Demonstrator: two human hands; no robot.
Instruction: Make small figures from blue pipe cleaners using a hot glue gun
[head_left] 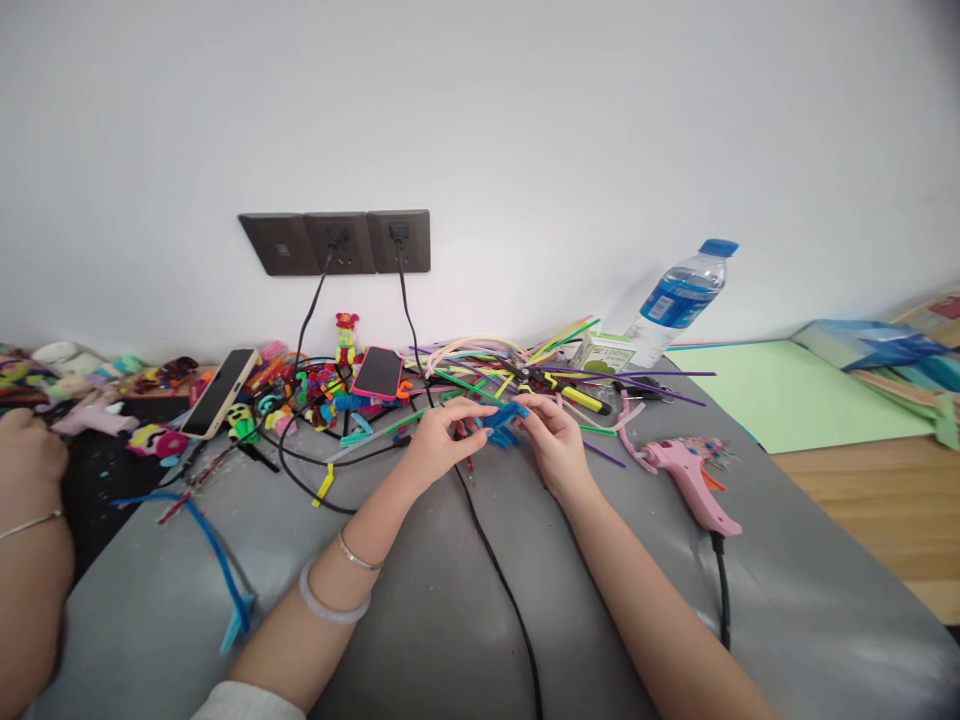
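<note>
Between my two hands, above the grey table (420, 620), is a small bundle of bent blue pipe cleaners (504, 418). My left hand (452, 437) pinches its left side between thumb and fingers. On the other side, the fingertips of my right hand (553, 440) are closed on its right end. The fingers hide part of the blue piece, so its full shape cannot be made out. Just behind my hands lie loose pipe cleaners (480, 352) in many colours and a pair of pliers with yellow and black handles (577, 393).
A pink glue gun (694, 485) lies at the right, its cord running forward. Behind it leans a water bottle (679, 300). Phones (379, 373), black cables (487, 540) and pipe-cleaner figures (346, 340) crowd the left and back. Another person's arm (30, 560) is at far left.
</note>
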